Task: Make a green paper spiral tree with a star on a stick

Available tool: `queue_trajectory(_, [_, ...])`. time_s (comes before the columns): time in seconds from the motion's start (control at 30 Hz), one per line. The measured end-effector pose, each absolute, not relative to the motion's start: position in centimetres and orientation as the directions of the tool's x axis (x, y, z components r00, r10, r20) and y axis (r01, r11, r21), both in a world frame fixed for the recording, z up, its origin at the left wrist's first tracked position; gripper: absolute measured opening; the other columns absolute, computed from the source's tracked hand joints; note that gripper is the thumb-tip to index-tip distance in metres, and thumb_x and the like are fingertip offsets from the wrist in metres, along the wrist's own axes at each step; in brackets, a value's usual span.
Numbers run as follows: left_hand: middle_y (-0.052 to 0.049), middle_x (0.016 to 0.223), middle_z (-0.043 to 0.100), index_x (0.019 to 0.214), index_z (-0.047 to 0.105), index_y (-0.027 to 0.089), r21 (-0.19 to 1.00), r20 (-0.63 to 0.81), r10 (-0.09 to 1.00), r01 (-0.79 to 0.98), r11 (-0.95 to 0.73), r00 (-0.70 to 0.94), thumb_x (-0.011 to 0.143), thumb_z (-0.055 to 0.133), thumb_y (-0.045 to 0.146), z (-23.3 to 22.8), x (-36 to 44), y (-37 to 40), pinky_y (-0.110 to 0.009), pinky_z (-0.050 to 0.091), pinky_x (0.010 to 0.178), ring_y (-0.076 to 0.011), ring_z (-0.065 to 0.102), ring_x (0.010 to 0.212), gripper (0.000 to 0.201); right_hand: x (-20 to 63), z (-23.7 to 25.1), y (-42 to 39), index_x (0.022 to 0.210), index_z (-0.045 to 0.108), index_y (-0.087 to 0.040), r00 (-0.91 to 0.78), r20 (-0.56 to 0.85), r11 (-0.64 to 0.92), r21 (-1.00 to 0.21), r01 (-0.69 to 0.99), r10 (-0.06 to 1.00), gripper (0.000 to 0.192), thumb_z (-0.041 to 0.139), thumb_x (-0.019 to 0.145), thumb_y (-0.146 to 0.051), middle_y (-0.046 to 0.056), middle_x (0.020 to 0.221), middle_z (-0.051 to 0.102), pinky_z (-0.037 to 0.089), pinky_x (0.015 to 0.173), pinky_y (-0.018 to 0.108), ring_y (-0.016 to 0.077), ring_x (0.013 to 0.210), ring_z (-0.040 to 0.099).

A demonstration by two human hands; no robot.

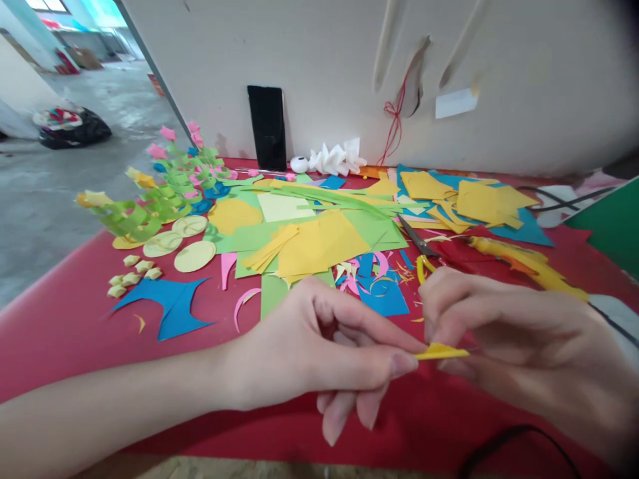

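Note:
My left hand (319, 352) pinches a small folded yellow paper strip (442, 351) between thumb and forefinger, its other fingers curled below. From the other side my right hand (509, 332) closes thumb and fingertips on the same strip; part of that grip is hidden behind the paper. Both hands are above the red tabletop, near its front edge. Just beyond my right fingers lie scissors (422, 249) with yellow handles. At the left, several pale yellow folded paper stars (130, 278) sit beside pale yellow paper discs (194, 257).
Yellow paper sheets (322, 243), blue scraps (167, 303) and green strips cover the middle. Paper flowers (170, 173) stand at the back left. A black phone (267, 126) leans on the wall panel. To the right lies a yellow glue gun (534, 266) with its cord.

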State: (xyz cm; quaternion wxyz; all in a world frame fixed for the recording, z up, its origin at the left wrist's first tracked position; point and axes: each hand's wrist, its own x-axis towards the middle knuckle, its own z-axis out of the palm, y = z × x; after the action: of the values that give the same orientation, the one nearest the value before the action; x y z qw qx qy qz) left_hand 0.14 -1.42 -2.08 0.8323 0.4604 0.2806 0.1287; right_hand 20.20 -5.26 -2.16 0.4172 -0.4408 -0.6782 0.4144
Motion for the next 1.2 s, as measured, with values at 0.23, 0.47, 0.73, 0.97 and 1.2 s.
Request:
queue_trajectory(0.23, [0.004, 0.042, 0.058, 0.087, 0.073, 0.020, 0.806, -0.328, 0.420, 0.019, 0.592, 0.846, 0.081, 0.054, 0.009, -2.01, 0.27, -1.36, -0.005, 0.034, 0.033, -0.0003, 0.049, 0.030, 0.023, 20.38, -2.31, -5.21, 0.077, 0.070, -0.033, -0.306, 0.255, 0.333, -0.913, 0.237, 0.917, 0.011, 0.074, 0.067, -0.030, 0.000, 0.070, 0.062, 0.053, 0.048, 0.023, 0.0161, 0.061, 0.060])
queue_trajectory(0.47, [0.003, 0.045, 0.063, 0.091, 0.072, 0.016, 0.781, -0.309, 0.386, 0.000, 0.624, 0.869, 0.082, 0.053, 0.007, -2.23, 0.27, -1.22, -0.008, 0.039, 0.034, -0.0019, 0.051, 0.030, 0.023, 20.74, -2.31, -5.55, 0.080, 0.067, -0.030, -0.366, 0.347, 0.470, -0.816, 0.336, 0.864, 0.010, 0.070, 0.071, -0.025, -0.001, 0.073, 0.061, 0.053, 0.057, 0.026, 0.0149, 0.068, 0.058])
queue_trajectory(0.73, [0.003, 0.046, 0.063, 0.092, 0.069, 0.010, 0.756, -0.220, 0.342, -0.062, 0.652, 0.913, 0.084, 0.046, 0.002, -2.67, 0.50, -1.05, -0.006, 0.038, 0.035, -0.0034, 0.057, 0.034, 0.025, 20.70, -2.23, -5.49, 0.078, 0.064, -0.024, -0.396, 0.400, 0.537, -0.771, 0.343, 0.827, 0.009, 0.070, 0.072, -0.020, -0.001, 0.074, 0.061, 0.052, 0.058, 0.023, 0.0128, 0.070, 0.058])
queue_trajectory(0.97, [0.002, 0.045, 0.063, 0.094, 0.069, 0.009, 0.747, -0.199, 0.336, -0.079, 0.661, 0.921, 0.084, 0.046, 0.001, -2.77, 0.44, -1.02, -0.005, 0.038, 0.034, -0.0051, 0.060, 0.036, 0.026, 20.82, -2.37, -5.55, 0.082, 0.064, -0.025, -0.413, 0.414, 0.559, -0.755, 0.343, 0.811, 0.013, 0.068, 0.073, -0.017, -0.001, 0.076, 0.061, 0.053, 0.061, 0.025, 0.0133, 0.070, 0.058])
queue_trajectory(1.2, [0.002, 0.045, 0.064, 0.093, 0.071, 0.010, 0.742, -0.226, 0.308, -0.042, 0.669, 0.924, 0.082, 0.046, -0.001, -2.70, 0.51, -1.00, -0.005, 0.039, 0.033, -0.0056, 0.059, 0.034, 0.029, 20.97, -2.49, -5.79, 0.086, 0.063, -0.025, -0.436, 0.346, 0.487, -0.831, 0.268, 0.831, 0.015, 0.066, 0.074, -0.017, 0.001, 0.081, 0.060, 0.054, 0.063, 0.026, 0.0140, 0.072, 0.058])
